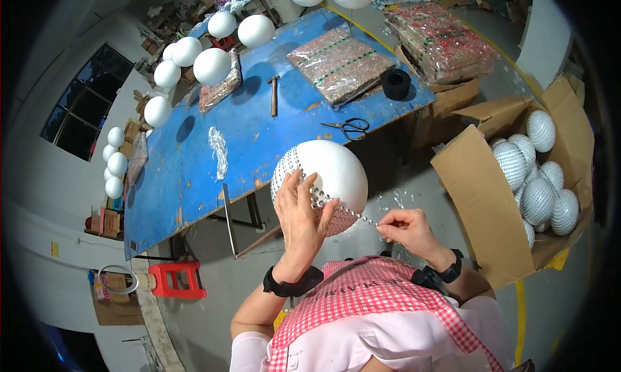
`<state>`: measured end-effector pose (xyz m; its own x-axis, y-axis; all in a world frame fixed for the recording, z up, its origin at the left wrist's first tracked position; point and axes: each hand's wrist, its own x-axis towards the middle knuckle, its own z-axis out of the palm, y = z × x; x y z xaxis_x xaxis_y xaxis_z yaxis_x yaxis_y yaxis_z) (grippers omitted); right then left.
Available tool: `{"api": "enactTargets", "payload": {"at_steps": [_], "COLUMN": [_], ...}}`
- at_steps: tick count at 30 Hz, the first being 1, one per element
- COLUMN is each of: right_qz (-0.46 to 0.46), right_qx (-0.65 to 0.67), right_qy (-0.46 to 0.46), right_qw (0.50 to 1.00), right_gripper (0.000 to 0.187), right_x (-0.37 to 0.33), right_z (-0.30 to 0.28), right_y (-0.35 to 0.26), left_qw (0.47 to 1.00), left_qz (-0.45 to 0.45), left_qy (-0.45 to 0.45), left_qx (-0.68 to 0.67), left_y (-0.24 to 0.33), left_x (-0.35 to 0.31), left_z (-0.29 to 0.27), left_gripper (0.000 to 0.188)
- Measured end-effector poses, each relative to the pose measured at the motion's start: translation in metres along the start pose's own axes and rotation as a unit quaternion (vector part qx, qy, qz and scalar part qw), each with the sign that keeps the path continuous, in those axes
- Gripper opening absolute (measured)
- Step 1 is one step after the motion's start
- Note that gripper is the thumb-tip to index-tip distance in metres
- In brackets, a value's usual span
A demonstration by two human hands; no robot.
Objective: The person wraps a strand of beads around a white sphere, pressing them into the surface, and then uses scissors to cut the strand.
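In front of me is a large white ball (pixel 337 169), its left side covered with rows of small silvery beads. My left hand (pixel 300 211) lies against its near side, fingers and thumb spread over the beaded rows. A strand of silver beads (pixel 350 213) runs from beside the left thumb, across the ball's lower edge, to my right hand (pixel 409 231). Thumb and forefinger of that hand pinch the strand's end, a little right of the ball. Below the left hand the ball's underside looks pinkish. What supports the ball is hidden.
A blue table (pixel 194 152) carries a hammer (pixel 273 96), scissors (pixel 348 126), black tape (pixel 395 84), a silvery bundle (pixel 218 153) and a plastic-wrapped pack (pixel 339 65). Several white balls (pixel 212 66) appear above it. At right, a carton (pixel 482 204) holds beaded balls. A red stool (pixel 176 279) stands left.
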<state>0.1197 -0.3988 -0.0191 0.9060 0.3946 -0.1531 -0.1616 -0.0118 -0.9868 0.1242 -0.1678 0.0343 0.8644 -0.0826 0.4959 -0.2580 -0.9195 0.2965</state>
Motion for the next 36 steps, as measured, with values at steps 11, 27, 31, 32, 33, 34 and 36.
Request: {"api": "enactTargets", "payload": {"at_steps": [11, 27, 31, 32, 33, 34, 36], "right_qz": [-0.048, -0.079, -0.236, -0.321, -0.324, -0.375, -0.425], "right_qx": [-0.004, 0.043, -0.116, -0.179, -0.181, -0.247, -0.311], "right_qy": [0.008, -0.033, 0.059, 0.086, 0.08, 0.105, 0.125], "right_qw": [0.999, 0.995, 0.963, 0.926, 0.925, 0.888, 0.84], "right_gripper": [0.013, 0.006, 0.016, 0.021, 0.021, 0.026, 0.03], "right_x": [0.032, 0.045, 0.045, 0.046, 0.048, 0.049, 0.05], "right_z": [-0.001, 0.004, 0.012, 0.013, 0.014, 0.016, 0.019], "right_y": [0.03, 0.028, 0.016, 0.015, 0.012, 0.01, 0.006], "left_qw": [0.996, 0.998, 1.0, 1.0, 1.0, 1.0, 1.0], "left_qz": [-0.029, 0.005, 0.001, -0.01, -0.021, -0.025, -0.022], "left_qy": [0.002, -0.055, -0.005, -0.003, 0.0, 0.004, -0.018], "left_qx": [-0.079, 0.031, 0.011, 0.009, 0.007, 0.007, -0.003], "left_y": [-0.008, -0.011, -0.011, -0.009, -0.009, -0.01, -0.014], "left_x": [0.003, 0.013, 0.022, 0.025, 0.027, 0.027, 0.027], "left_z": [0.004, 0.002, 0.0, -0.002, -0.003, -0.003, -0.003], "left_gripper": [0.053, 0.081, 0.069, 0.062, 0.056, 0.056, 0.049]}}
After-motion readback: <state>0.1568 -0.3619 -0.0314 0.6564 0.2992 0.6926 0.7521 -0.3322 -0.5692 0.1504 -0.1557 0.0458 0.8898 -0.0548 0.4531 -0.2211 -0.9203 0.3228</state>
